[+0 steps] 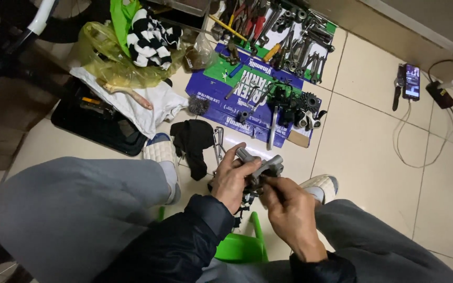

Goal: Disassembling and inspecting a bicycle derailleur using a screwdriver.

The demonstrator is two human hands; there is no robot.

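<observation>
— From my remote seat: what colour is the part at centre?

— I see a grey metal part (262,169), dull, with black bits beneath it. The sleeves (195,230) are black, the trousers (79,209) pale grey.

— And at six o'clock?

— A bright green stool (242,246). The slippers (159,152), at nine and three of the part, look cream with a quilted pattern and a blue edge.

— Toward twelve?

— I make out a flattened carton (247,99), blue and green with white lettering, under grey and black tools (294,47), some with red or yellow handles. At eleven, a black-and-white striped cloth (150,34) on a yellow-green plastic bag (106,63); a black rag (192,139) lies nearer. The floor tiles (373,152) are cream.
</observation>
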